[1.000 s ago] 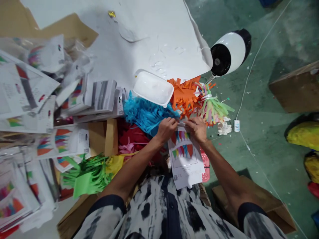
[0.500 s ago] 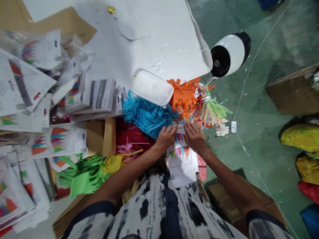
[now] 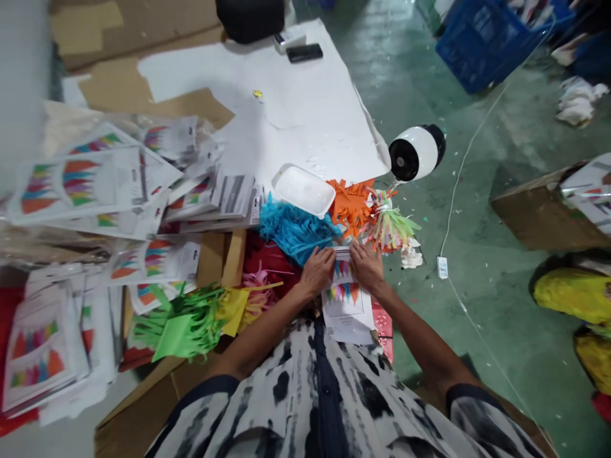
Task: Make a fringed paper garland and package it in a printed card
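The left hand [image 3: 317, 272] and right hand [image 3: 366, 267] sit side by side at lower centre of the frame, both at the top of a printed paper sheet of coloured bunting [image 3: 346, 305], which lies just in front of the person's black-and-white patterned shirt [image 3: 324, 388]. The fingers of each hand are close together and curve toward the sheet's upper edge; whether they pinch it, I cannot tell. Just above the hands lie blue tissue fringe [image 3: 293, 232], orange paper fringe [image 3: 351, 205] and a multicoloured fringe tassel [image 3: 389, 229]. A white plastic tray [image 3: 304, 191] touches the blue fringe, and packaged bunting sets [image 3: 90, 184] are piled at the left of the frame.
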The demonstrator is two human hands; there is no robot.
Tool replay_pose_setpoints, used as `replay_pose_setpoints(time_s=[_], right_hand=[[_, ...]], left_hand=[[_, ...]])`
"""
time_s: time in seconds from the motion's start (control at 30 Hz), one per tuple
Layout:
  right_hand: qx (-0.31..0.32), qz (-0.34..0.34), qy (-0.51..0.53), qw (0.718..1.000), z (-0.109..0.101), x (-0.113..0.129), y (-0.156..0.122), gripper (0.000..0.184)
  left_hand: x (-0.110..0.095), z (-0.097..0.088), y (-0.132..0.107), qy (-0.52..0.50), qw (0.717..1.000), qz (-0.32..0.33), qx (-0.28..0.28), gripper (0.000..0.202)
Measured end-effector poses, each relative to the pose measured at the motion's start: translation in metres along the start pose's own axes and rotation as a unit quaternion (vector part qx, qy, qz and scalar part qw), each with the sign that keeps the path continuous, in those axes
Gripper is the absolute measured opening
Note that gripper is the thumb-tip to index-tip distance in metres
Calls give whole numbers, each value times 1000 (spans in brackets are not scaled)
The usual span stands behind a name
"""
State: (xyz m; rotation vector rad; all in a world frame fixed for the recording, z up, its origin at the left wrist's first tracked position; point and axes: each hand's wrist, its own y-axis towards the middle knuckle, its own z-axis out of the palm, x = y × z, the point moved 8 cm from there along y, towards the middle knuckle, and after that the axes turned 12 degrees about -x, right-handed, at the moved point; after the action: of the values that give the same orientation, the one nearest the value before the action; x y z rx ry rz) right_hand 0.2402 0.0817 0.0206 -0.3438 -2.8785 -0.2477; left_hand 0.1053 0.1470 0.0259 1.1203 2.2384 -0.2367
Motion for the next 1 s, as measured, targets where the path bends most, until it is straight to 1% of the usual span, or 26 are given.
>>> replay_pose_setpoints(time_s=[0.07,0.13,0.23,0.3,0.37,0.43,0.5,0.53,0.6,0.67,0.7,0.77,0.83,0.9,0.93,1.0], right_hand=[[-5,13,-8,1000,-3,1,14,38],[-4,16,-4,1000,-7,3,30,30],[6,-9,30,999,-19,3,47,25],[5,-35,63,997,-38,2,55,30],[-12,-55,95,994,-66,-1,64,36],[-36,-67,117,990,-97,-1,75,41],[-65,-73,127,987,-126,5,84,41],[-91,-76,120,986,-141,10,87,38],[-163,-84,81,980,-167,25,89,33],[-226,-96,35,969,-186,47,82,36],[-242,-103,20,965,-192,58,78,37],[-255,-109,21,960,-198,76,68,40],[-286,-103,26,952,-206,87,59,45],[-313,-99,19,944,-213,94,50,46],[-314,-103,14,944,-214,97,48,43],[-292,-120,9,949,-212,104,46,41]], left_hand=[[4,-7,-11,-33,999,-24,-22,70],[7,-15,-24,-64,994,-63,-55,77],[11,-26,-48,-115,976,-142,-117,76],[14,-30,-61,-160,959,-186,-142,75],[15,-33,-65,-215,943,-206,-147,72],[13,-39,-58,-273,931,-200,-136,59],[8,-51,-45,-323,921,-179,-122,48],[5,-59,-37,-341,917,-167,-118,48],[-2,-79,-24,-364,911,-150,-120,53],[-8,-100,-16,-373,908,-138,-129,53],[-11,-110,-13,-374,908,-133,-134,52],[-15,-126,-12,-371,909,-127,-141,50],[-18,-137,-14,-365,910,-125,-148,49],[-21,-145,-16,-361,911,-126,-155,47],[-22,-148,-17,-359,912,-125,-157,46],[-23,-153,-19,-355,913,-123,-159,44]])
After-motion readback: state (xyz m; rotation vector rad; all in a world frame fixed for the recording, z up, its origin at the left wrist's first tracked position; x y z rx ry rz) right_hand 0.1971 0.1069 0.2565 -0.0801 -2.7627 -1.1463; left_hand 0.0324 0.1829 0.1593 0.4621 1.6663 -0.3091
